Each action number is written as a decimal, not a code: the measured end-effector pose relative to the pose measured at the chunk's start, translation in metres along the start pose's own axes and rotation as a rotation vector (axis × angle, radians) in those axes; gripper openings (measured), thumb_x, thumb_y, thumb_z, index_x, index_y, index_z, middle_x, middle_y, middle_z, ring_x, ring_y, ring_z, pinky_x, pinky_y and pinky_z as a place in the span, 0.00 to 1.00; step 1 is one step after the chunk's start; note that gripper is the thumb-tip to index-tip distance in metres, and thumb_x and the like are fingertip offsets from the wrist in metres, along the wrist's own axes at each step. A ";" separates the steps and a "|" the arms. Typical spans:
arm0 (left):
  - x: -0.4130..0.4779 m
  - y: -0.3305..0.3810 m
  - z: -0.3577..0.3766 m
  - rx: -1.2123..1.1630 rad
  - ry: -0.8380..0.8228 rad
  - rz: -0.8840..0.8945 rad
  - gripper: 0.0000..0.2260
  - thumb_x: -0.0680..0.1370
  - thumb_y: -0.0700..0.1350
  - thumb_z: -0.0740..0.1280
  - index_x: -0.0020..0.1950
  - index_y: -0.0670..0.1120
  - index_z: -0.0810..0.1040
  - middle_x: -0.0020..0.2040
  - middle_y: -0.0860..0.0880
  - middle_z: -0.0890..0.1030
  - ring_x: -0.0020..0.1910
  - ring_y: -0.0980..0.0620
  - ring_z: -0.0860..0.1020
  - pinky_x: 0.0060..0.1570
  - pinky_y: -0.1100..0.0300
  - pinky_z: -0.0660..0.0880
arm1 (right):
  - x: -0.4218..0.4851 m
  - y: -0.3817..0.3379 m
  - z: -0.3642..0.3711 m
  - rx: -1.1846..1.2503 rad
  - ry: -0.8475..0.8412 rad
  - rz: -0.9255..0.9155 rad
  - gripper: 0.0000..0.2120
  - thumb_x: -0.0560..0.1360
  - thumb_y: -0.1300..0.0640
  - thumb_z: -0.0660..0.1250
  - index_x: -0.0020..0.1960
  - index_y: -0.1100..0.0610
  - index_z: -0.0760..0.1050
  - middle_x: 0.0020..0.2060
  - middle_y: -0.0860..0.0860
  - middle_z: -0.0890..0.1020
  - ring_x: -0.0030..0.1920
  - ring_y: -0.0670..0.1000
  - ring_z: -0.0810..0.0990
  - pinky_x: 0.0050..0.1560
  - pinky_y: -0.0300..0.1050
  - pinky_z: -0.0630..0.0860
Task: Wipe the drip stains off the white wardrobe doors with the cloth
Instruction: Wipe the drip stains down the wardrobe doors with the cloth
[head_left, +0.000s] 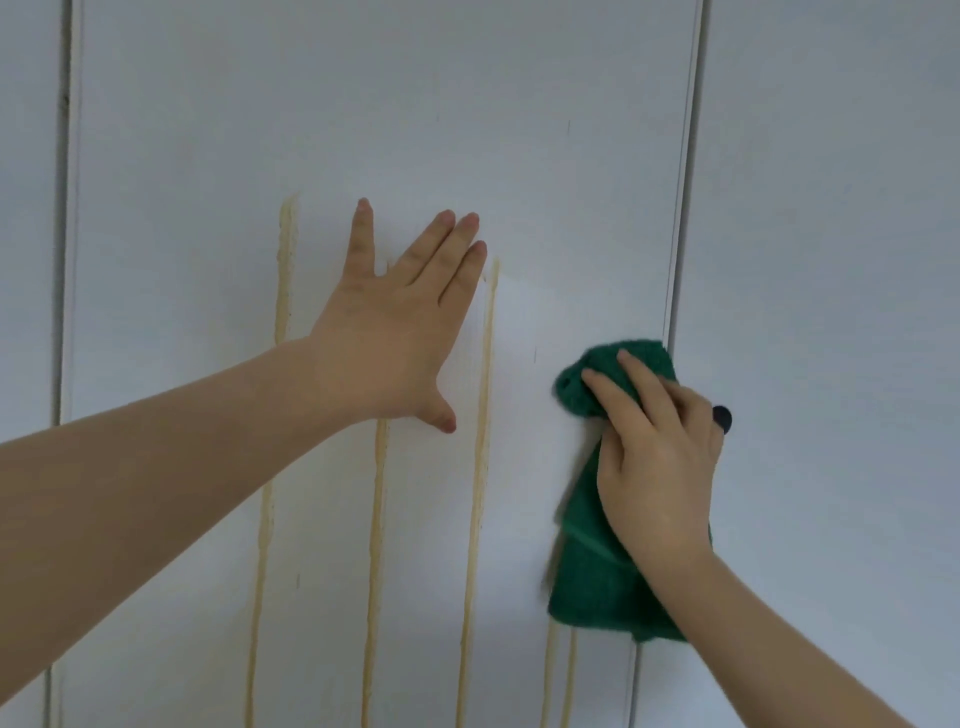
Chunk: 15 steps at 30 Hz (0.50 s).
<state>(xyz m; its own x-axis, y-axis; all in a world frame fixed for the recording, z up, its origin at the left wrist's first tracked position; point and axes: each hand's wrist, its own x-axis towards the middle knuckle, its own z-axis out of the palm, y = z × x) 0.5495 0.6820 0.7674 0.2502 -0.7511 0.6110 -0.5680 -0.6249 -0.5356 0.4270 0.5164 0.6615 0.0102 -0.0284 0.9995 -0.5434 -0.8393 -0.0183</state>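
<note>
Your right hand (660, 457) gripped one green cloth (597, 587); your left hand (395, 332) lay open on the door (415, 104). Five drip stains (481, 441) showed: three left of the grip, two below.

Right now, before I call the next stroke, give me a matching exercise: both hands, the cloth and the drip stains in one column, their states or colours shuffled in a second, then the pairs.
Column one:
1. left hand
2. right hand
3. cloth
4. drip stains

Column two:
A. green, bunched near the right edge of the door
B. yellowish lines running down the door
C. flat on the door, fingers straight
D. holds the cloth against the door

Pairs: 1-C, 2-D, 3-A, 4-B.
</note>
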 end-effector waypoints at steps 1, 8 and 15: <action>0.000 0.000 0.003 -0.014 0.004 -0.002 0.59 0.65 0.74 0.61 0.70 0.41 0.24 0.71 0.44 0.25 0.71 0.46 0.27 0.66 0.33 0.34 | -0.008 -0.003 0.002 0.006 0.011 -0.001 0.22 0.70 0.63 0.54 0.58 0.55 0.79 0.61 0.55 0.78 0.55 0.58 0.68 0.50 0.51 0.66; -0.007 -0.011 0.008 -0.108 0.127 -0.032 0.59 0.64 0.76 0.59 0.63 0.42 0.18 0.63 0.47 0.18 0.64 0.47 0.21 0.65 0.34 0.30 | -0.005 -0.028 0.004 0.129 -0.015 -0.054 0.19 0.70 0.61 0.55 0.57 0.49 0.75 0.59 0.52 0.78 0.52 0.55 0.67 0.50 0.45 0.59; -0.009 -0.032 0.019 -0.286 0.411 -0.073 0.50 0.70 0.70 0.56 0.73 0.44 0.29 0.74 0.48 0.32 0.73 0.51 0.31 0.69 0.37 0.36 | 0.121 -0.067 0.017 0.205 0.014 0.101 0.20 0.75 0.64 0.55 0.62 0.51 0.77 0.67 0.51 0.72 0.62 0.59 0.63 0.55 0.48 0.55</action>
<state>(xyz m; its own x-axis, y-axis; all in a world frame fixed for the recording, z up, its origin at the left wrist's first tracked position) 0.5807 0.7052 0.7676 0.0012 -0.5256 0.8507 -0.7671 -0.5462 -0.3364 0.4789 0.5598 0.7837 -0.0483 -0.1115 0.9926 -0.3590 -0.9254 -0.1215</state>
